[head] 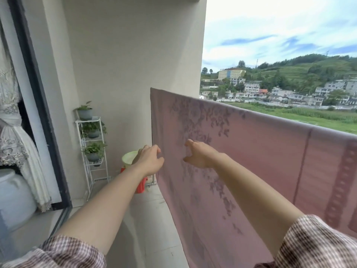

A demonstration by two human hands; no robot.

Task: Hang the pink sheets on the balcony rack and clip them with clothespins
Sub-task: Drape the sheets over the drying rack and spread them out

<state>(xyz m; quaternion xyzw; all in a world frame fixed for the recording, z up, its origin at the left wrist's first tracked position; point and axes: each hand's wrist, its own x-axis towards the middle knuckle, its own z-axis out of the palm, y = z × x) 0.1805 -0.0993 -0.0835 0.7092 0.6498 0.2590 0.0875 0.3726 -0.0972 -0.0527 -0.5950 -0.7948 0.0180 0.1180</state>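
Note:
A pink sheet [251, 151] with a darker leaf pattern hangs over a rail, draped from the wall side at left to the right edge of view. The rail itself is hidden under the cloth; only a metal leg [153, 179] shows low by the sheet's left edge. My left hand [149, 159] is at that left edge, about halfway down, its fingers curled round the hem. My right hand [200, 154] is in front of the sheet's face, just to the right, with thumb and fingers spread in a loose curve and nothing between them. No clothespins are in sight.
A white wire shelf [94, 151] with potted plants stands in the far corner by the wall. A pale green basin [128, 157] sits on a red stool [142, 185] behind my left hand. A dark door frame [44, 117] and white jar [13, 198] are left.

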